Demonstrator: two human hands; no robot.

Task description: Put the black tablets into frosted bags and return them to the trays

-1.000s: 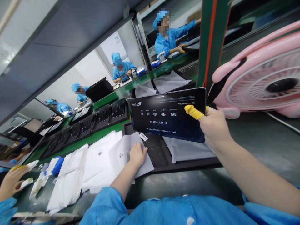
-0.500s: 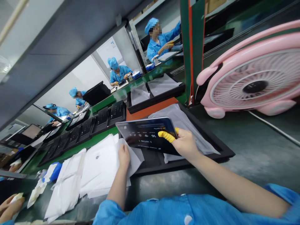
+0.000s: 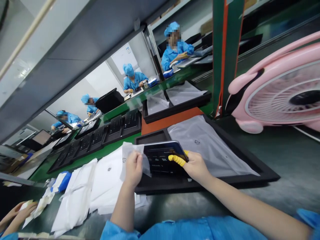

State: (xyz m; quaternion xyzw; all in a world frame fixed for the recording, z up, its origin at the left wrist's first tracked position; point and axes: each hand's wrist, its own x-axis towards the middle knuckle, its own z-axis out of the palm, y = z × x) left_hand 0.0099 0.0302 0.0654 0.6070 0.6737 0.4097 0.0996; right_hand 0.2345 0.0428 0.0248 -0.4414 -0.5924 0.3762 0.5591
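My right hand (image 3: pixel 196 165), a yellow cot on its forefinger, grips the right end of a dark tablet (image 3: pixel 162 156) with white print on its face. The tablet lies low over the left part of a black tray (image 3: pixel 262 166). My left hand (image 3: pixel 133 166) pinches the edge of a translucent white bag (image 3: pixel 135 155) held up at the tablet's left end. The bag covers that end; I cannot tell whether the tablet is inside it. A stack of flat white bags (image 3: pixel 110 180) lies on the table just left of my left hand.
A large grey bag (image 3: pixel 207 146) lies in the tray's right part. A pink fan (image 3: pixel 280 90) stands at the right, behind a green post (image 3: pixel 225 50). Black tablets (image 3: pixel 100 135) line the green conveyor. Another person's hand (image 3: pixel 15 215) is at bottom left; several workers in blue sit beyond.
My right hand has brought the tablet down from in front of me to just above the tray. My left hand has lifted one bag off the stack and raised it to the tablet's left end.
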